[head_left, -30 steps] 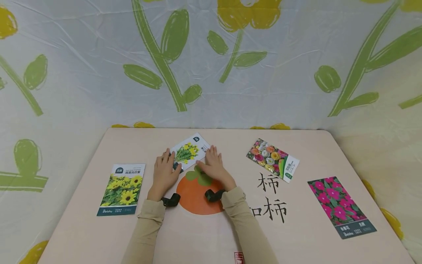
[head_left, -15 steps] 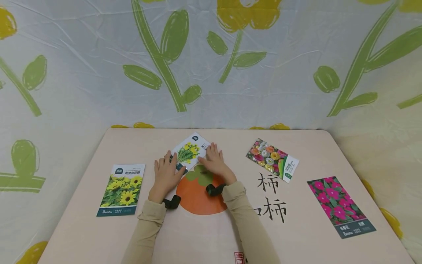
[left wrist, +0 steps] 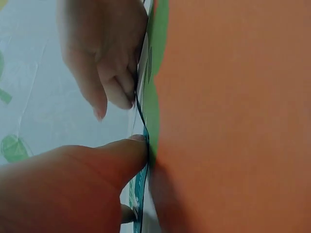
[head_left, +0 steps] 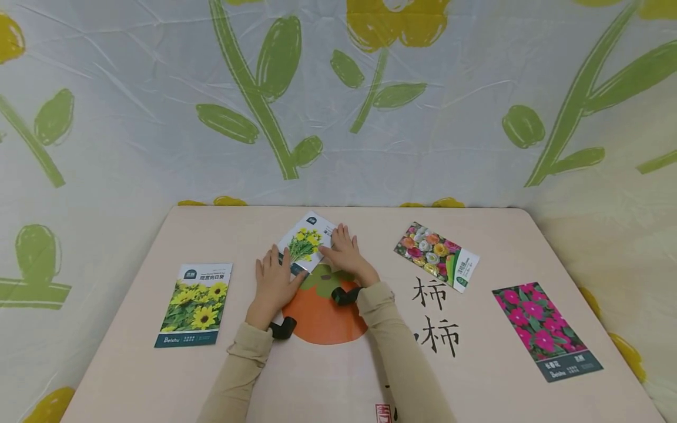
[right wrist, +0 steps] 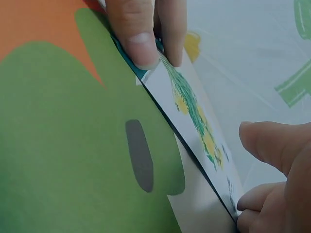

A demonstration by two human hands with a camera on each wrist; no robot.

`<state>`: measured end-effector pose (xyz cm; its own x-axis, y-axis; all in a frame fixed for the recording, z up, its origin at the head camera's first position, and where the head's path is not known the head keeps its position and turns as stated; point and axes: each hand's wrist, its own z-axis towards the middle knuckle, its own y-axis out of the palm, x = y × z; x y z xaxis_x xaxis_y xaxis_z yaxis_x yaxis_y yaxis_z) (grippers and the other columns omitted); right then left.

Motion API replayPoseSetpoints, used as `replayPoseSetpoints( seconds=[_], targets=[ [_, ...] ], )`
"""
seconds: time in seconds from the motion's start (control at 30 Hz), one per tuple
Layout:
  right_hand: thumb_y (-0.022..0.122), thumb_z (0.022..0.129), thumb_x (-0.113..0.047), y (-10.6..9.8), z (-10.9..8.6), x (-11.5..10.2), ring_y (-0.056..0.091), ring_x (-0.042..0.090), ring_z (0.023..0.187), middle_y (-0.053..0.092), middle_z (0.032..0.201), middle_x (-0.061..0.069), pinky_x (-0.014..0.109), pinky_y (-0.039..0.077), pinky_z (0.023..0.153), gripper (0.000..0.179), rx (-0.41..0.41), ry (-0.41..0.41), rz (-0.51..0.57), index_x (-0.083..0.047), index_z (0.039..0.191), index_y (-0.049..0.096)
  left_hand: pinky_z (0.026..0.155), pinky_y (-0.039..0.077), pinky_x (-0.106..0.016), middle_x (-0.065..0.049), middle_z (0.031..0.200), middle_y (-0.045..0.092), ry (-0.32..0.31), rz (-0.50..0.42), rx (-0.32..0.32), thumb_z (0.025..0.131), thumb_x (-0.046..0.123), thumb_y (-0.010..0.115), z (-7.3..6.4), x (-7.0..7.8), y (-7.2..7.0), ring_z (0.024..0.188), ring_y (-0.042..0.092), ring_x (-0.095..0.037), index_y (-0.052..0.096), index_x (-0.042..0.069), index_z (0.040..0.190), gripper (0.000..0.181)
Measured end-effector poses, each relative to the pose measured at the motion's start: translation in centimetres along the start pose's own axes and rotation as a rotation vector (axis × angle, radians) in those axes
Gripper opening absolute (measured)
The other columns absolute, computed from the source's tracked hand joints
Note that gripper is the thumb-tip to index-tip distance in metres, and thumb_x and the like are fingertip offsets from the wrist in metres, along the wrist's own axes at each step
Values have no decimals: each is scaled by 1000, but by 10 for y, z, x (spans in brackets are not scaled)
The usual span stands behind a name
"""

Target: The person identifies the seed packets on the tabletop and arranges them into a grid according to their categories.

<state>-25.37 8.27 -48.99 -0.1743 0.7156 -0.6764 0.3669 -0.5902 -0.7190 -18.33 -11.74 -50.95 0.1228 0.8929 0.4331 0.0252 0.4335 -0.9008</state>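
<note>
A white seed packet (head_left: 299, 235) with yellow flowers and a dark teal end lies slanted on the table, at the top of a printed persimmon. On its lower-left end rests my left hand (head_left: 273, 284), fingers spread; in the left wrist view that hand's thumb (left wrist: 109, 162) presses on the teal edge. My right hand (head_left: 350, 258) touches the packet's right edge with its fingertips. The right wrist view shows the right thumb (right wrist: 265, 145) lifted off the packet, while the left thumb (right wrist: 141, 46) lies on its teal end.
A sunflower packet (head_left: 197, 305) lies on the left of the pink tabletop (head_left: 132, 382). Toward the back right is a mixed-colour flower packet (head_left: 436, 255), and a magenta flower packet (head_left: 547, 332) lies at far right. Behind hangs a flower-print curtain (head_left: 449, 141).
The packet between my hands has turned a little counter-clockwise. My left hand has shifted slightly right along with its lower end, and my right hand has edged up. Other packets stay put.
</note>
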Motion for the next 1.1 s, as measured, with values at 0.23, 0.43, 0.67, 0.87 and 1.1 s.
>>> replayPoseSetpoints(
  seconds=[0.23, 0.43, 0.67, 0.87, 1.1],
  targets=[
    [47, 104, -35, -3, 9, 5, -10, 35, 150, -6, 162, 27, 54, -8, 118, 78, 0, -10, -1, 9, 154, 7, 112, 8, -70, -37, 155, 18, -4, 36, 19, 98, 46, 59, -3, 12, 2, 142, 21, -52, 33, -7, 150, 79],
    [45, 104, -38, -8, 9, 3, -13, 32, 150, -10, 162, 23, 51, -11, 118, 77, -33, 11, 4, 5, 156, 5, 111, 8, -71, -39, 154, 20, -30, 116, 17, 99, 49, 56, -6, 24, 4, 142, 23, -51, 32, -7, 151, 80],
    [44, 104, -39, -13, 13, 6, -15, 30, 150, -12, 162, 22, 49, -14, 118, 78, -61, -2, 40, 6, 155, 5, 111, 11, -71, -39, 153, 21, -69, 127, 39, 98, 51, 56, -6, 33, 9, 142, 23, -51, 33, -7, 150, 82],
    [45, 104, -35, -17, 16, 7, -16, 31, 150, -12, 162, 23, 48, -14, 118, 76, -80, -17, 74, 7, 155, 7, 111, 11, -70, -39, 153, 23, -88, 87, 80, 97, 50, 59, -6, 38, 14, 142, 23, -51, 35, -7, 149, 81],
    [46, 104, -34, -15, 15, 10, -13, 32, 150, -8, 162, 23, 48, -12, 119, 74, -54, -48, 63, 6, 155, 11, 109, 19, -68, -37, 146, 33, -79, 81, 167, 90, 55, 66, -4, 35, 20, 131, 33, -51, 45, -4, 143, 82]
  ],
)
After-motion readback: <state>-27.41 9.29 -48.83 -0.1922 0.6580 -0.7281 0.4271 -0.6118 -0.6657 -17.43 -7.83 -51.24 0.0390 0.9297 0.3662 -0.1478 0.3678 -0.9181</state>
